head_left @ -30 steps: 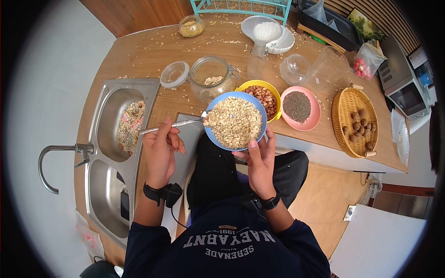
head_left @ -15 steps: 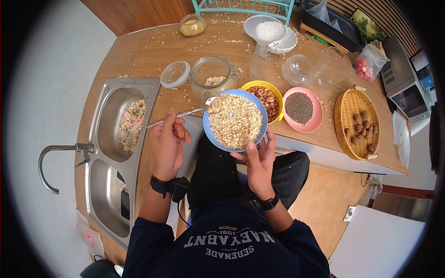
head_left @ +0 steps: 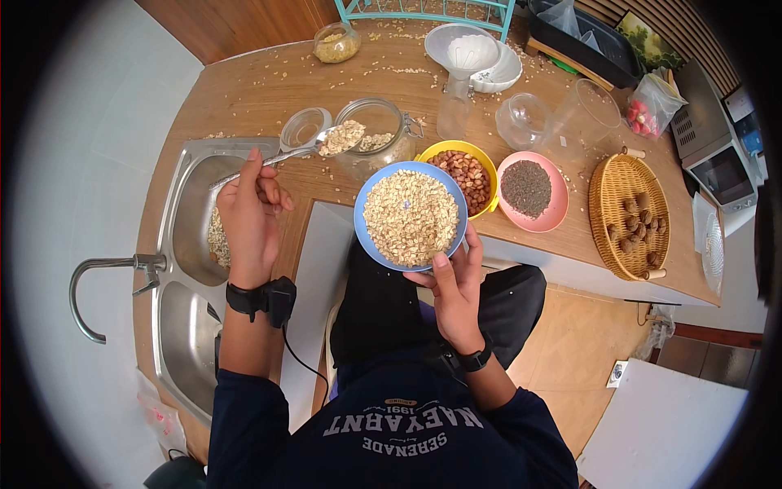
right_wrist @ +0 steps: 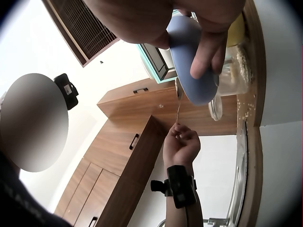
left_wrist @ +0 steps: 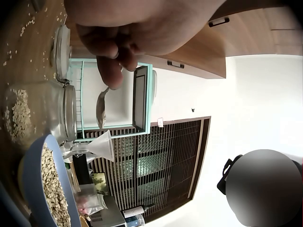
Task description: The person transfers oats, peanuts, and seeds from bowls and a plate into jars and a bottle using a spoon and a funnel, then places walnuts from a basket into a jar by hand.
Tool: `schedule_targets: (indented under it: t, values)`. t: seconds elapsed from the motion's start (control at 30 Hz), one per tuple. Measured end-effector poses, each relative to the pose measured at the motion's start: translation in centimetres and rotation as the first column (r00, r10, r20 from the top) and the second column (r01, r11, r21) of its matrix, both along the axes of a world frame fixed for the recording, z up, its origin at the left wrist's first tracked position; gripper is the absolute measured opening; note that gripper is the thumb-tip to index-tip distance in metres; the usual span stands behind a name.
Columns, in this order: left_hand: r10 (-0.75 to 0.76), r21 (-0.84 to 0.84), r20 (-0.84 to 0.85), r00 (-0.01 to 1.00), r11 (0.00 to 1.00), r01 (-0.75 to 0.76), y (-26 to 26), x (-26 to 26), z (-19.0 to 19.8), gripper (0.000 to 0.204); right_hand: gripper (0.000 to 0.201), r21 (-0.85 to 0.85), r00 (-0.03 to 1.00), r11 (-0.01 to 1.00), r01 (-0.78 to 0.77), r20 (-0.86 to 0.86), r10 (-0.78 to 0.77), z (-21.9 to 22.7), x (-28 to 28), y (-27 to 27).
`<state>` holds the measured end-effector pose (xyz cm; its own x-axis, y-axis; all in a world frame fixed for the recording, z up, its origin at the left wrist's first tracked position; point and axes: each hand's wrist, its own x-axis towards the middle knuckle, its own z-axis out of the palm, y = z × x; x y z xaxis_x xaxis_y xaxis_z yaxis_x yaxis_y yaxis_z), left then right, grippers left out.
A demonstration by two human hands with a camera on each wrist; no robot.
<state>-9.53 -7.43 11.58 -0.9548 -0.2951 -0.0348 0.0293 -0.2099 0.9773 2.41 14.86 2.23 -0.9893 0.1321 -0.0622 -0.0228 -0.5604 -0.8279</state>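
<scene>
My left hand point(head_left: 254, 213) pinches the handle of a metal spoon point(head_left: 298, 152), whose bowl carries a heap of oat flakes point(head_left: 342, 137). In the head view that heap overlaps the near left side of an open glass jar point(head_left: 358, 118) with oats at its bottom. A blue bowl point(head_left: 360, 222) full of oat flakes is gripped at its near right edge by my right hand point(head_left: 456, 285), thumb over the rim and fingers underneath. The right wrist view shows the bowl's outer wall point(right_wrist: 189, 61) between thumb and fingers. The jar's hinged lid point(head_left: 303, 130) lies tipped back.
Beyond the blue bowl stand a yellow bowl of nuts point(head_left: 464, 175), a pink dish of dark seeds point(head_left: 525, 186) and a wicker basket point(head_left: 601, 236) with walnuts. A double sink point(head_left: 181, 244) is at the left. Clear plastic containers point(head_left: 521, 121) and a funnel point(head_left: 472, 55) stand farther back.
My left hand has drawn the spoon out of the blue bowl, up and to the left, with oats heaped on it. The right hand and the bowl have shifted slightly.
</scene>
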Motion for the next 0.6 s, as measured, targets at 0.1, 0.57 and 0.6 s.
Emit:
schedule_targets:
  t: [0.1,0.57,0.6]
  values:
    - [0.016,0.026,0.028,0.999,1.0,-0.016,-0.5,-0.1,-1.2,0.031,0.061,0.002,1.0,1.0,-0.004,0.013,0.004,0.1,0.1,0.1]
    - [-0.011,0.115,-0.096,0.995,0.993,0.022,0.9,-3.5,-1.0,0.032,0.062,0.017,0.999,1.0,0.001,0.037,-0.002,-0.2,1.2,0.9]
    - [-0.014,0.102,-0.116,0.993,0.994,0.026,0.9,-3.9,-0.4,0.032,0.062,0.03,0.999,1.0,0.008,0.035,-0.009,-0.2,1.4,0.9]
